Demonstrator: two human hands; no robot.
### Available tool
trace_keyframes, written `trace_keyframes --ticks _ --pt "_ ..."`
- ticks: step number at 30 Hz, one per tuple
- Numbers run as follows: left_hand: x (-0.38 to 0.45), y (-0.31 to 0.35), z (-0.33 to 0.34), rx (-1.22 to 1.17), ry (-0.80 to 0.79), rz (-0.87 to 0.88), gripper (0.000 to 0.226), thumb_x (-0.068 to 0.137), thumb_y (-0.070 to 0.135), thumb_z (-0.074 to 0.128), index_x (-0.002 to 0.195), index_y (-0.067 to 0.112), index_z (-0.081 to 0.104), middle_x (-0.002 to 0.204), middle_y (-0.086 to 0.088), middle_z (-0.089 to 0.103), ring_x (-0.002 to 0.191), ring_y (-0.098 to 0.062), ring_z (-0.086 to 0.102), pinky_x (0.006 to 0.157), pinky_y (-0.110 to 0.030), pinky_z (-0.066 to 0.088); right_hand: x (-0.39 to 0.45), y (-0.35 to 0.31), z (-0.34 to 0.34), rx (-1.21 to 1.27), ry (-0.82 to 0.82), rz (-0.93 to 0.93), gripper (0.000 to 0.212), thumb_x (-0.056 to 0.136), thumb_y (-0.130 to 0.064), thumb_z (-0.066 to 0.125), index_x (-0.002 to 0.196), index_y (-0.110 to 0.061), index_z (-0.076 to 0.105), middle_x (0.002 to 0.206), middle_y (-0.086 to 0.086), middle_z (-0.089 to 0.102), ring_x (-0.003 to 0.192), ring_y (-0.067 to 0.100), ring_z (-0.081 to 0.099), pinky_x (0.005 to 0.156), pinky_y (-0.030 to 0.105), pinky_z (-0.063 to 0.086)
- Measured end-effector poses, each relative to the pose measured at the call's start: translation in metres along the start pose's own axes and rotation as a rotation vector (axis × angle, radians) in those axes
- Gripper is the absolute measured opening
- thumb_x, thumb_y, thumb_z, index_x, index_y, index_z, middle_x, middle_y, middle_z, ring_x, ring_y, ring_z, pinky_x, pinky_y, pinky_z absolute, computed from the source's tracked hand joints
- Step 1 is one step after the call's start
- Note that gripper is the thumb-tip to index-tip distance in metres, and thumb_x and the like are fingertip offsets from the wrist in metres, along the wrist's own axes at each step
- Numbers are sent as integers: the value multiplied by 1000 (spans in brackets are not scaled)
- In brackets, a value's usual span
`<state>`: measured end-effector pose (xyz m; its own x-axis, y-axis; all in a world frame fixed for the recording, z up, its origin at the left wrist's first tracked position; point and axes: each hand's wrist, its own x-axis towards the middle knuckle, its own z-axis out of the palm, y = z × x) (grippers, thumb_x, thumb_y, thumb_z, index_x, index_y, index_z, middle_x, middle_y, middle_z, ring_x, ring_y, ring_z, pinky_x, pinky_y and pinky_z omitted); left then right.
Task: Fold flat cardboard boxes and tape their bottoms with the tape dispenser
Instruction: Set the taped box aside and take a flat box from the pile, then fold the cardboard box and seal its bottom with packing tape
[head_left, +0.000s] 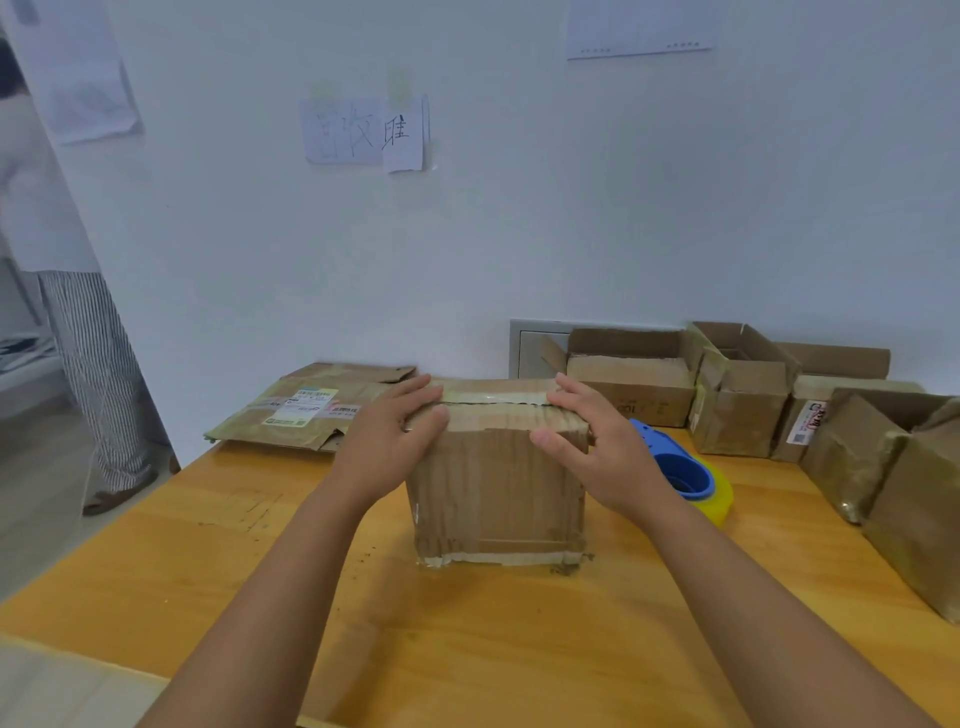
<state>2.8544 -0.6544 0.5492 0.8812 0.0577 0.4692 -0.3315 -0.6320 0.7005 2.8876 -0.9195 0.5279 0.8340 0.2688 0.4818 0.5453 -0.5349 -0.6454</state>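
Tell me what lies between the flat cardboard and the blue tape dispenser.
In the head view, the folded box stands between the flat cardboard and tape dispenser, with left hand and right hand on its top.

We see a wooden table (208, 561) against a white wall (519, 234). Handwritten paper notes (363, 132) hang on that wall. At the left edge stands a person in striped trousers (98, 384), apparently wearing sandals.

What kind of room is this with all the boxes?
Probably a small packing or mailroom workspace. A wooden table holds folded cardboard boxes, flat ones with shipping labels, and a blue tape dispenser. Both hands press a box's flaps closed.
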Motion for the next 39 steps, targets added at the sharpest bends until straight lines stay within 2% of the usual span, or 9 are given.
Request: trace_keyframes --ticks 4,9,13,18,22,26,31,35,39 --pt "0 13 -4 360 -191 50 88 73 90 42 144 39 46 153 24 33 142 -1 24 109 -38 33 0 -5 -4 -58 -5 5 84 75 -86 43 141 -34 50 152 -25 35 133 -5 33 107 35 38" --pt "1 29 4 790 -166 170 89 79 87 30 151 33 34 159 7 30 150 -19 16 119 -41 19 -2 -8 -4 -77 -25 10 86 76 -85 39 145 -33 44 157 -21 30 134 -5 29 110 35 36" --pt "2 38 21 798 -207 237 79 86 77 41 153 39 23 160 8 28 148 -18 19 120 -41 15 -7 -4 -12 -36 -91 0 86 80 -88 33 150 -39 35 160 -25 21 144 -1 22 112 30 26" --pt "1 32 21 804 -209 227 82 83 76 49 153 43 22 159 11 28 148 -17 21 120 -42 16 -22 40 -30 -126 294 279 46 101 -50 44 131 -19 58 131 -1 55 124 19 49 99 32 41" --pt "0 31 24 810 -184 242 83 82 76 51 152 43 22 159 10 29 147 -17 22 120 -42 16 -40 65 -25 -682 -109 567 40 98 -51 48 126 -22 47 117 1 60 107 22 55 98 40 41" --pt "-2 32 25 805 -157 251 81 84 74 51 152 41 24 157 10 32 146 -17 25 119 -42 18 -38 65 -11 -760 -49 479 49 100 -32 48 146 -24 33 114 -2 63 105 19 58 101 37 35" --pt "-4 28 25 802 -135 254 80 83 78 45 152 42 23 158 10 32 146 -18 26 118 -42 21 -31 55 -23 -353 158 422 50 101 -20 41 149 -34 34 117 5 55 104 26 53 98 44 37" --pt "-4 28 28 820 -104 268 78 83 79 42 150 41 27 155 8 35 143 -18 29 118 -42 22 -33 51 -33 240 355 458 40 104 -15 35 130 -37 55 117 -8 52 86 2 53 68 24 45" --pt "-6 28 29 846 -84 251 79 82 81 36 150 40 28 155 8 35 143 -19 29 117 -43 21 -36 51 -29 340 381 531 36 104 -15 33 117 -31 63 120 -5 57 91 -3 50 68 18 40"
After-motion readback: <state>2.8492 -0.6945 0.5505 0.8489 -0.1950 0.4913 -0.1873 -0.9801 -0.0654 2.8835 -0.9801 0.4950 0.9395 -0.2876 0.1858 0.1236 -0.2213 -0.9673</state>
